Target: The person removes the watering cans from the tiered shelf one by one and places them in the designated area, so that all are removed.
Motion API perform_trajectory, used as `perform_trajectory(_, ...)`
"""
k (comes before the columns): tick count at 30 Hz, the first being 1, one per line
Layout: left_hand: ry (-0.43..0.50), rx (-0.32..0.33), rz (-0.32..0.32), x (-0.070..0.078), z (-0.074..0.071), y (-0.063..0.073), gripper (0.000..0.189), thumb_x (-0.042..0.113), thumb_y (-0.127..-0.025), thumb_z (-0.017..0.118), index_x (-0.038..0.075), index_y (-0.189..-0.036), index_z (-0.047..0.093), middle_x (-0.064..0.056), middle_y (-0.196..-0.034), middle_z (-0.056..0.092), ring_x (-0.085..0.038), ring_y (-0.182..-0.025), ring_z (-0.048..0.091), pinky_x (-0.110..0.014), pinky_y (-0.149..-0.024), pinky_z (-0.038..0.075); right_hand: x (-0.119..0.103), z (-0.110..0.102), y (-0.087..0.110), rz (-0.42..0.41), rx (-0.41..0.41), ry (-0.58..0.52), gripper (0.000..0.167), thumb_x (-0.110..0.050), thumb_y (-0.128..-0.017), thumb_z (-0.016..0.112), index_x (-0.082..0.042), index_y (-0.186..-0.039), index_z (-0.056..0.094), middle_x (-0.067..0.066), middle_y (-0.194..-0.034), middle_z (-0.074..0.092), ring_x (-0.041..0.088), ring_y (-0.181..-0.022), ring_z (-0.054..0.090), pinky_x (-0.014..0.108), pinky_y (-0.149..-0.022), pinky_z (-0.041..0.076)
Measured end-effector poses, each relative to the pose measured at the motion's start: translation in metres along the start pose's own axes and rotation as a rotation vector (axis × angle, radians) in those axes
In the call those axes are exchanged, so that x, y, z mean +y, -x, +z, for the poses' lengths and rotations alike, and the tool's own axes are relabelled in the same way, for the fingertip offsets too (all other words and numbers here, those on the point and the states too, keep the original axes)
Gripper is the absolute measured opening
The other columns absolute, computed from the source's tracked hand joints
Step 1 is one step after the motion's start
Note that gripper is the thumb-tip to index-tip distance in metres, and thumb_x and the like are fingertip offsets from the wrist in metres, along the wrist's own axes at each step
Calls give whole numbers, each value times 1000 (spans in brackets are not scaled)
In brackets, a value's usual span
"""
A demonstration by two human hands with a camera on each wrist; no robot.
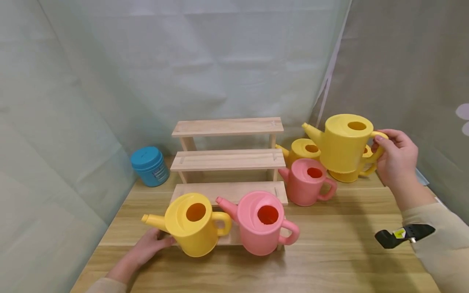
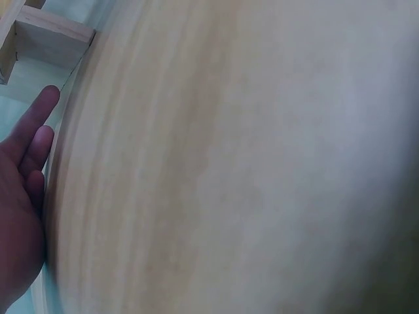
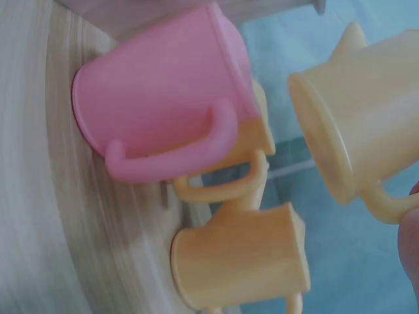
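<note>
My right hand [image 1: 397, 156] grips the handle of a yellow watering can [image 1: 344, 142], held up off the table at the right. In the right wrist view the lifted can [image 3: 366, 118] hangs clear of the others. My left hand [image 1: 148, 246] lies low by the left end of the wooden stepped stand [image 1: 227, 160]; the left wrist view shows its fingers [image 2: 33, 124] extended and holding nothing. On the stand's lowest step are a yellow watering can [image 1: 188, 228], just right of that hand, and a pink watering can [image 1: 260, 228], both with spouts to the left.
Right of the stand, another pink watering can [image 1: 305, 183] stands on the wooden table [image 1: 329, 244]. Behind it is a yellow can [image 1: 302, 148], and one more yellow can [image 1: 344, 176] is partly hidden below the lifted one. A blue lidded tub [image 1: 149, 167] stands back left.
</note>
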State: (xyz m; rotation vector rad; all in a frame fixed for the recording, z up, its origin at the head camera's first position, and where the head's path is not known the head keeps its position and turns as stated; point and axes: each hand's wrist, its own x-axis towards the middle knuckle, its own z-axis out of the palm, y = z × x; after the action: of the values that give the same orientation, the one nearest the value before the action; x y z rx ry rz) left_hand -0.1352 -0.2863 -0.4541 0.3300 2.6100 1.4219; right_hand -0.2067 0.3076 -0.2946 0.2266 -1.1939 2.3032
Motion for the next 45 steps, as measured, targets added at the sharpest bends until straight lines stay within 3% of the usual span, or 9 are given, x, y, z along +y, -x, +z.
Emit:
perform_trajectory(5, -5, 3, -4, 1, 1, 0, 46, 20, -86, 65, 3, -127, 51, -12, -130, 54, -3, -115, 44, -25, -96, 33, -2, -14, 0, -2, 80, -61, 4, 16, -83, 58, 13, -85, 59, 15, -80, 56, 22, -62, 51, 25, -58, 48)
perform_trajectory(14, -12, 8, -23, 5, 1, -1, 49, 22, -86, 66, 4, -128, 50, -12, -132, 52, -9, -120, 42, -46, -101, 29, -2, -47, 6, 65, 215, -68, 9, 19, -83, 55, 12, -78, 58, 15, -75, 54, 23, -56, 50, 26, -51, 48)
perform_trajectory(19, -13, 10, -15, 3, 2, -1, 47, 21, -85, 66, 4, -127, 51, -12, -131, 53, -7, -118, 43, -38, -100, 31, -1, -60, 9, 79, 242, -24, 10, 18, -83, 55, 12, -76, 59, 14, -74, 54, 22, -56, 50, 26, -50, 48)
perform_trajectory(26, 7, 1, -13, 3, 3, -1, 46, 21, -86, 66, 4, -126, 51, -11, -130, 53, -3, -116, 43, -32, -98, 32, -2, -82, 20, 166, 307, 102, 6, 8, -84, 62, 5, -79, 60, 8, -83, 51, 18, -61, 51, 22, -55, 50)
perform_trajectory(32, 18, -5, -9, 4, 2, -1, 45, 20, -86, 66, 4, -126, 51, -11, -129, 54, -4, -114, 44, -30, -97, 33, 7, -98, 27, 176, 286, 111, 7, 8, -84, 62, 5, -78, 61, 8, -79, 53, 17, -59, 53, 22, -55, 50)
perform_trajectory(39, 18, -4, -4, 3, 0, 0, 45, 19, -86, 65, 3, -125, 51, -11, -128, 54, -3, -112, 45, -27, -96, 34, 21, -109, 34, 174, 145, 47, 15, 13, -87, 54, 6, -77, 62, 9, -72, 56, 17, -60, 54, 23, -56, 50)
perform_trajectory(45, 37, 3, 28, -1, 0, 1, 41, 15, -85, 65, 1, -122, 53, -12, -123, 56, -2, -108, 48, -20, -92, 34, 24, -114, 36, 243, 73, 93, 12, 7, -89, 55, 2, -82, 63, 6, -78, 58, 15, -68, 54, 21, -62, 50)
